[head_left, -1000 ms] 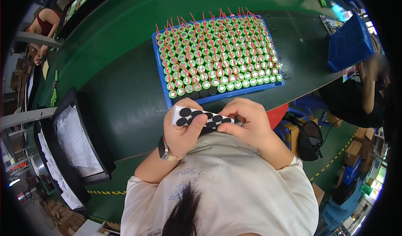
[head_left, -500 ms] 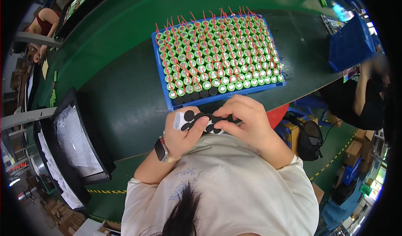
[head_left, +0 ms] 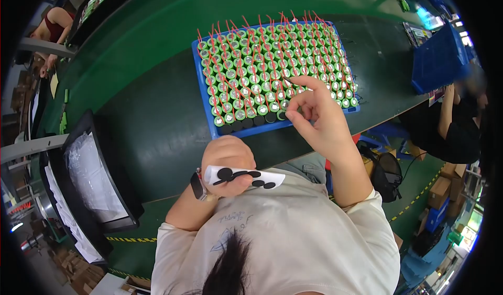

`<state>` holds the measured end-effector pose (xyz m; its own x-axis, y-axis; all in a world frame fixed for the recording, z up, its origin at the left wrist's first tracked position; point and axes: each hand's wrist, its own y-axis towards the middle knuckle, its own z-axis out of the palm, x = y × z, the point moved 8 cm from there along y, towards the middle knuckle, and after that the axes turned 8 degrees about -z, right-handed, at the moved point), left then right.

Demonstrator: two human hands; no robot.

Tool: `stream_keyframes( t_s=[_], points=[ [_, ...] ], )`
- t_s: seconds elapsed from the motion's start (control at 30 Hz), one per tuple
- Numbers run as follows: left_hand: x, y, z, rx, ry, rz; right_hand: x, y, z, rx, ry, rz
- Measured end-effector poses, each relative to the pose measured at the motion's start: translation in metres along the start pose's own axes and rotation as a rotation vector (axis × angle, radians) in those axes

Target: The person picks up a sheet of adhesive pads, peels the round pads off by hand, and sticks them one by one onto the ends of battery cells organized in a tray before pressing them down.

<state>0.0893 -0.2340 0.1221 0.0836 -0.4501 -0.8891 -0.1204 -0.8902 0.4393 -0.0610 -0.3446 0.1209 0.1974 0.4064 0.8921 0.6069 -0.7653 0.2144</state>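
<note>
Left hand [head_left: 229,159] grasping curled white sheet [head_left: 240,173], round black discs [head_left: 225,174] — right hand [head_left: 320,118] bent, grip unclear.

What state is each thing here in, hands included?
White strip with round black discs: held, curved
Left hand: closed on the strip
Blue plastic tray: flat, filled with cylinders
Green cylinders: upright, in rows
Thin red wires: loose over the cylinders
Right hand: over the tray's near side; grip unclear
Blue plastic bin: tilted
Clear plastic wrap: crumpled
</note>
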Motion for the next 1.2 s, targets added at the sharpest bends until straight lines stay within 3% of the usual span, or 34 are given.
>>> stream_keyframes(
  t_s=[0.17,0.23,0.43,0.53,0.6,0.83,0.93,1.2],
  points=[
    [0.005,0.006,0.003,-0.050,0.064,-0.033,-0.001,0.001,0.002,0.007,-0.050,0.019],
    [0.009,0.005,0.008,0.051,0.106,-0.064,-0.001,0.002,0.002,0.000,-0.071,0.023],
    [0.017,0.005,0.009,0.084,-0.024,-0.091,0.005,0.004,0.004,-0.011,-0.186,-0.023],
    [0.014,0.006,0.010,0.134,0.056,-0.029,0.007,0.006,0.007,-0.007,-0.250,-0.051],
    [0.013,0.006,0.010,0.142,0.084,-0.029,0.018,0.004,0.010,-0.041,-0.402,-0.270],
    [0.014,0.004,0.015,0.165,0.165,-0.001,0.015,0.000,-0.017,-0.086,-0.409,-0.251],
    [0.016,0.003,0.015,0.160,0.156,0.008,0.006,-0.003,-0.025,-0.050,-0.335,-0.113],
    [0.019,0.001,0.015,0.139,0.114,-0.031,0.010,-0.003,-0.021,-0.069,-0.447,-0.203]
  ],
)
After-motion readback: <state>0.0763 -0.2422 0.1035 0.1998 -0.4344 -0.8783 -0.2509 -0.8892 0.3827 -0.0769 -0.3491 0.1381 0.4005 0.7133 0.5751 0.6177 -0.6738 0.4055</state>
